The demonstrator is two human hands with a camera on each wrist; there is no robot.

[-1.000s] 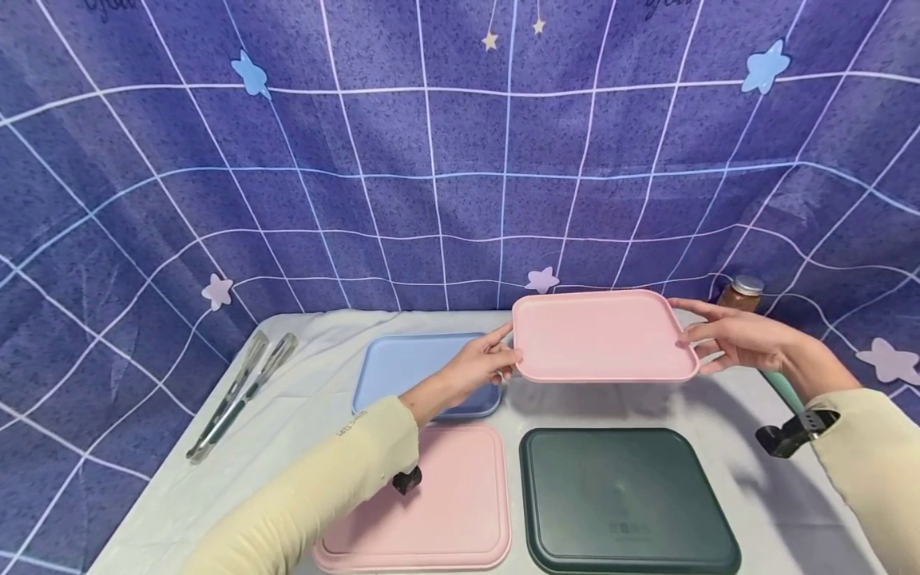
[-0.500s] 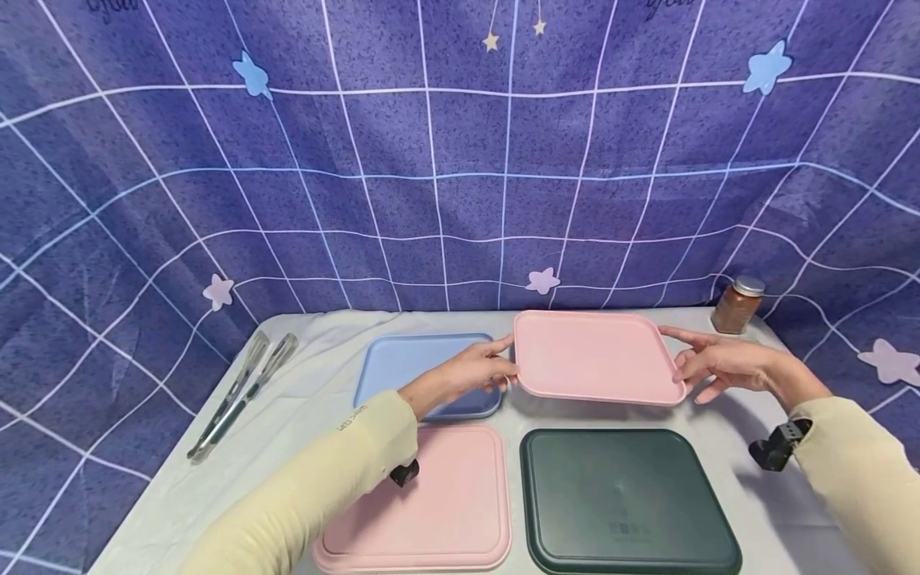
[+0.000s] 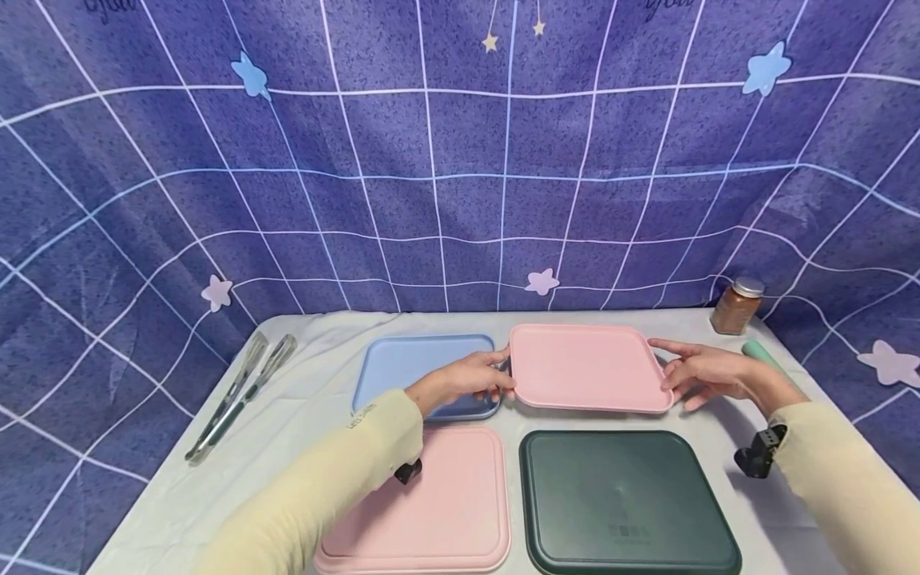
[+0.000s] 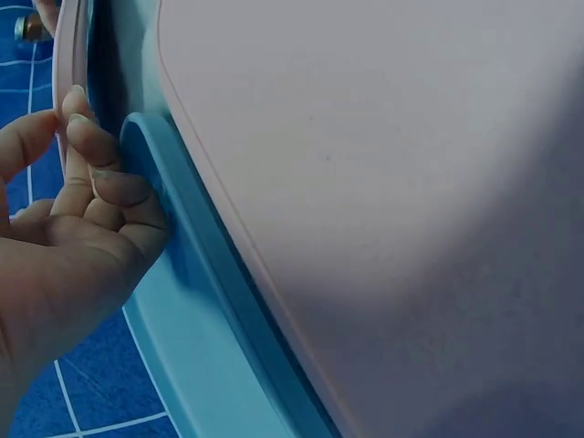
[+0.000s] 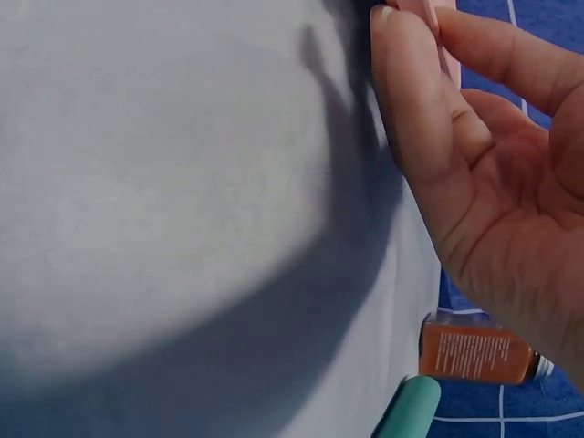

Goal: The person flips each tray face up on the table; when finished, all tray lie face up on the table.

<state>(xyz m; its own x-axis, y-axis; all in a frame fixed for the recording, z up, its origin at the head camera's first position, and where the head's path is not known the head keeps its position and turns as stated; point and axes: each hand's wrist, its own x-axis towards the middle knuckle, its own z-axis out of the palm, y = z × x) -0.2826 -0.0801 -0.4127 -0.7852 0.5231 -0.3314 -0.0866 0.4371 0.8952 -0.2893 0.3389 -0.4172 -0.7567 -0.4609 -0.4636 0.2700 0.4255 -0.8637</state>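
A pink tray is held level low over the back right of the table, behind a dark green tray. My left hand pinches its left edge, thumb on the rim and fingers underneath. At the opposite edge, my right hand grips the rim between thumb and fingers. The left wrist view shows the left fingers close beside the corner of a blue tray. In the right wrist view, only a sliver of the pink tray shows between the right fingers.
The blue tray sits at the back left, partly under my left arm. A second pink tray lies in front of it. Metal tongs rest at the far left. At the right back stand a brown-filled jar and a green cylinder.
Both hands have lowered the pink tray toward the table and drawn it slightly left and nearer. The jar and green cylinder behind my right hand now show more fully.
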